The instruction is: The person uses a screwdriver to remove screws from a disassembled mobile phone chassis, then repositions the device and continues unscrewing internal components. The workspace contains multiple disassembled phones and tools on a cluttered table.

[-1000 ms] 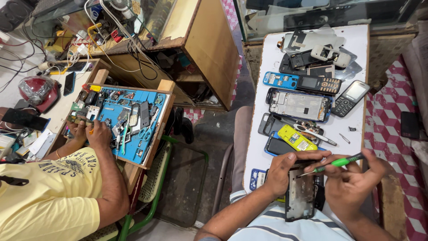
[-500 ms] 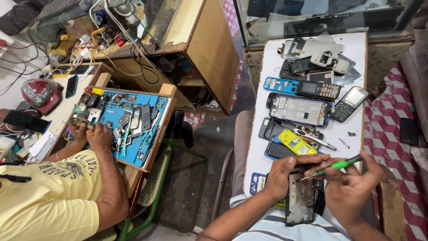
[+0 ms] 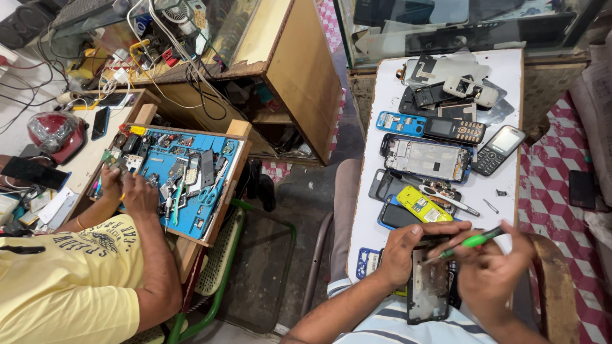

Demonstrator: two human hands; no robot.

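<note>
While the left hand (image 3: 400, 251) grips the top left corner of an opened phone body (image 3: 428, 290), the right hand (image 3: 494, 271) pinches a green-handled screwdriver (image 3: 468, 243) whose tip rests near the phone's upper end. Both hands are closed on what they hold and sit close together at the near edge of the white desk (image 3: 503, 67). The phone's long axis runs from the person toward the desk's far edge; the screwdriver lies across it, handle to the right. Just beyond the hands lie a yellow phone board (image 3: 423, 205), a silver phone frame (image 3: 426, 157) and a keypad phone (image 3: 499, 150). Well apart, on the left, another person's hands (image 3: 131, 191) work over a blue tray (image 3: 207, 210).
</note>
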